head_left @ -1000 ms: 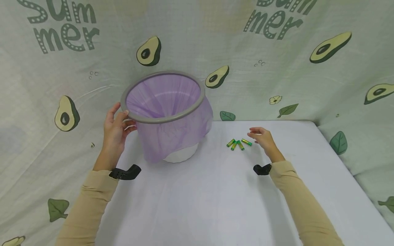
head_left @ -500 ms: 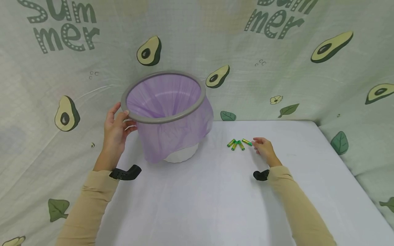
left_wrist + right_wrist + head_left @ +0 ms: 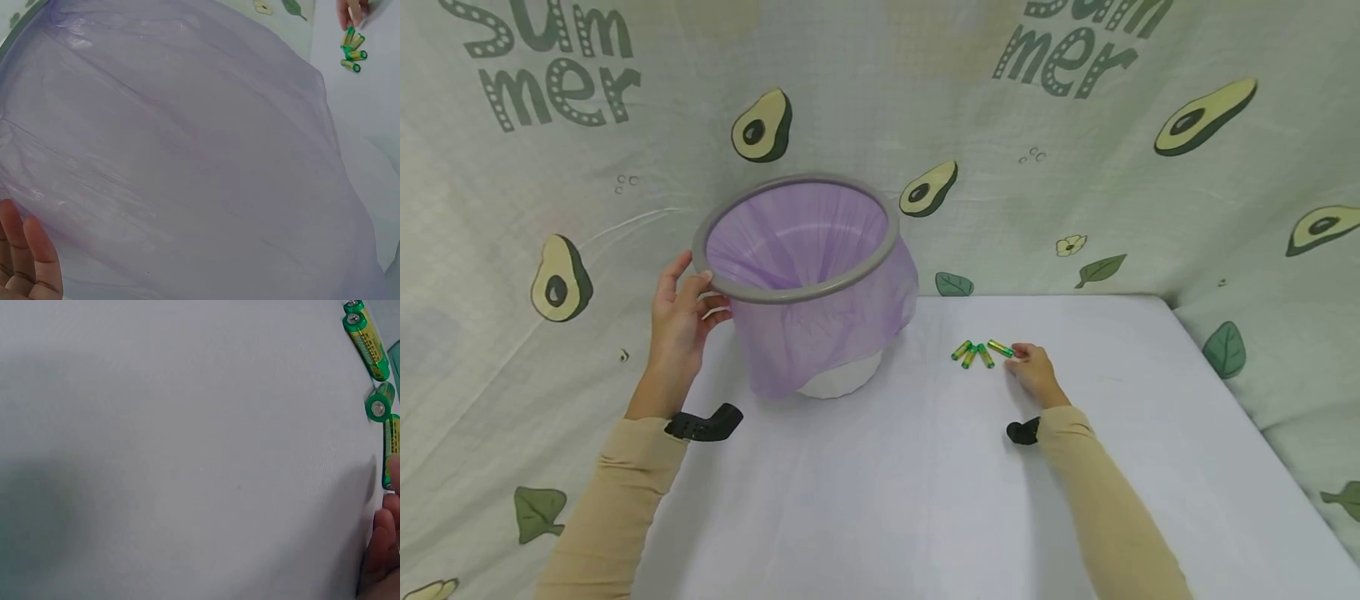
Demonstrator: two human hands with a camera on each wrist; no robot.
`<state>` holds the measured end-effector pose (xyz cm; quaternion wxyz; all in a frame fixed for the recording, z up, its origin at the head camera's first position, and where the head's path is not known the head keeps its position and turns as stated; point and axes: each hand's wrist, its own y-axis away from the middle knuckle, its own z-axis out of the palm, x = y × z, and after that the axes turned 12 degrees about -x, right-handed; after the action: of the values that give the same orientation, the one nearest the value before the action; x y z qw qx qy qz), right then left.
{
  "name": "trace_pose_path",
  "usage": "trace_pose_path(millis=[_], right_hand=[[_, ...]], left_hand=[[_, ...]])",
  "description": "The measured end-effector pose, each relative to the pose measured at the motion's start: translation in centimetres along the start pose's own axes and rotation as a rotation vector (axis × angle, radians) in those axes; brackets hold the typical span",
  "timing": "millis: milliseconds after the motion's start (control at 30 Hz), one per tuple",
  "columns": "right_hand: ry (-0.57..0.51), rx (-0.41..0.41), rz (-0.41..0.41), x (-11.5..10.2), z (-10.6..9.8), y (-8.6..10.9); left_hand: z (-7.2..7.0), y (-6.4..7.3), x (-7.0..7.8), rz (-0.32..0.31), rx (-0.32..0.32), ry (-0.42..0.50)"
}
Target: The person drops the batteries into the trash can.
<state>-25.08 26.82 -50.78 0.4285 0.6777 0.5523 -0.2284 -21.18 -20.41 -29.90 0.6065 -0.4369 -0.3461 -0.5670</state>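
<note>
A trash can with a grey rim (image 3: 797, 293) and a purple bag liner (image 3: 827, 333) stands on the table, its white base showing below. My left hand (image 3: 677, 329) grips the left side of the rim, thumb on top and fingers spread beneath. In the left wrist view, fingers (image 3: 40, 250) show beside the liner. Several green and yellow batteries lie close together right of the can. My right hand (image 3: 1033, 372) pinches the right end of the rightmost battery (image 3: 999, 347), index finger and thumb at its tip. In the right wrist view, a fingertip (image 3: 395, 472) overlaps that battery.
The other batteries (image 3: 968, 357) lie fanned out just left of the pinched one. White cloth covers the table (image 3: 880, 500). A curtain (image 3: 850, 83) printed with avocados hangs behind it and along both sides. Each wrist wears a black camera mount (image 3: 703, 423).
My right hand has come down and slightly left, from above the table to the end of the rightmost battery. The left hand, the can and the batteries have stayed in place.
</note>
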Motion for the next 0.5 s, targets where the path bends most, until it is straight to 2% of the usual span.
trace_pose_path(millis=[167,333,500], right_hand=[[0.063,0.042,0.021,-0.5,0.7,-0.1],[0.063,0.056,0.051,-0.9,1.0,0.0],[0.081,0.082,0.047,-1.1,1.2,0.3]], left_hand=[[-0.1,0.1,-0.1,-0.002,-0.001,0.016],[-0.2,0.0,-0.1,0.004,-0.004,0.007],[-0.2,-0.1,-0.1,0.002,-0.01,0.013]])
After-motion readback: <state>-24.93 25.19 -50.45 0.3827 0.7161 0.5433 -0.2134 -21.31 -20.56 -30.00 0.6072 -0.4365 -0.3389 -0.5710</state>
